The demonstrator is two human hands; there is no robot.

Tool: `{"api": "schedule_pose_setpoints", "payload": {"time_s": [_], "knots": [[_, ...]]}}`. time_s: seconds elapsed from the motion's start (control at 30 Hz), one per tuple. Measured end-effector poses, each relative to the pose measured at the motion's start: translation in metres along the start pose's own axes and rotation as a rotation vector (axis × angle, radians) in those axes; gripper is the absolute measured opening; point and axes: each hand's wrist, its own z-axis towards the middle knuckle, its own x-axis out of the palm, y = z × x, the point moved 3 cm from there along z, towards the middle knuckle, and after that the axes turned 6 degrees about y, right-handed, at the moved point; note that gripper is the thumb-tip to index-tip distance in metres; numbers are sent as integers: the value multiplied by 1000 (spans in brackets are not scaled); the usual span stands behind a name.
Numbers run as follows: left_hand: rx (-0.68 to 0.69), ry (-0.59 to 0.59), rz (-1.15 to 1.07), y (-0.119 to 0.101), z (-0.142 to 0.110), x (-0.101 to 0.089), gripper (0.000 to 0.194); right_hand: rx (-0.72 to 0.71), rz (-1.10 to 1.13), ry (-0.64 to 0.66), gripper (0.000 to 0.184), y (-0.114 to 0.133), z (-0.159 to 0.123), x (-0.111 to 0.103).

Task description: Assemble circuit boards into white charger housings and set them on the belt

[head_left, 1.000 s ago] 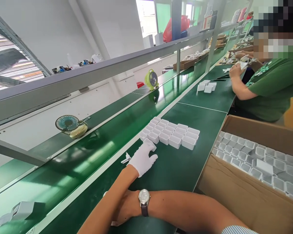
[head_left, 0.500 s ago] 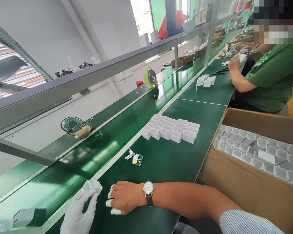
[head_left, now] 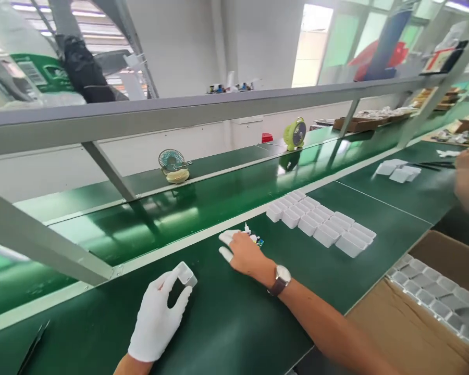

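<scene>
Gloved left hand (head_left: 158, 315) pinching a white plastic box (head_left: 187, 275), right hand (head_left: 248, 254) at a circuit board (head_left: 260, 242).
The box sits between thumb and fingers, left of the frame's lower centre; the right hand partly hides the board near mid-frame, its grip impossible to tell. White trays (head_left: 307, 224) stand in rows right of centre.

We can read no word, number or brand here. Beyond our left hand's (head_left: 158, 312) grip, up and to the left, a bottle (head_left: 33, 49) wears a green label (head_left: 49, 73) with a barcode (head_left: 31, 72) and white marks, too blurred to make out. Right of that grip, the watch (head_left: 283, 274) dial is too small to read.
</scene>
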Motion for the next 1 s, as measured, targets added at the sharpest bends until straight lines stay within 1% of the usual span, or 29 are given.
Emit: {"api": "schedule_pose_setpoints", "payload": {"time_s": [0.07, 0.1, 0.17, 0.23, 0.3, 0.43, 0.5, 0.57, 0.6, 0.67, 0.77, 0.8, 0.83, 0.93, 0.97, 1.0], "knots": [[-144, 13, -55, 4, -3, 0, 55, 158, -45, 17, 39, -17, 2, -4], [-202, 22, -92, 5, -4, 0, 60, 214, -65, 32, 40, -24, 2, -5], [-279, 40, -173, 6, -5, 0, 68, 280, -94, 71, 42, -31, -1, -3], [-303, 57, -243, 6, -5, 2, 72, 297, -112, 109, 44, -31, -5, -2], [-302, 72, -293, 5, -5, 4, 74, 253, -55, 117, 47, -24, -9, -3], [-308, 110, -348, 5, -5, 11, 78, 53, 211, 100, 49, 0, -15, -4], [-304, 116, -355, 5, -5, 13, 80, -57, 214, 69, 47, 9, -17, -5], [-296, 114, -352, 5, -4, 15, 83, -184, 140, 46, 47, 15, -17, -7], [-293, 118, -350, 5, -4, 16, 84, -242, 106, 58, 49, 15, -18, -8], [-296, 139, -351, 5, -4, 17, 87, -313, 71, 129, 57, 11, -19, -10], [-312, 186, -357, 4, -4, 19, 92, -300, 78, 256, 68, -3, -20, -10], [-322, 197, -358, 4, -4, 19, 92, -285, 77, 282, 67, -6, -21, -9], [-330, 208, -358, 4, -3, 20, 92, -275, 75, 300, 61, -8, -20, -7], [-348, 218, -364, 5, -2, 21, 91, -263, 99, 300, 28, -4, -19, -1], [-350, 218, -364, 5, -2, 22, 90, -266, 117, 292, 19, -1, -18, 1], [-349, 217, -362, 5, -1, 22, 90, -270, 132, 276, 17, 3, -17, 3]]}}
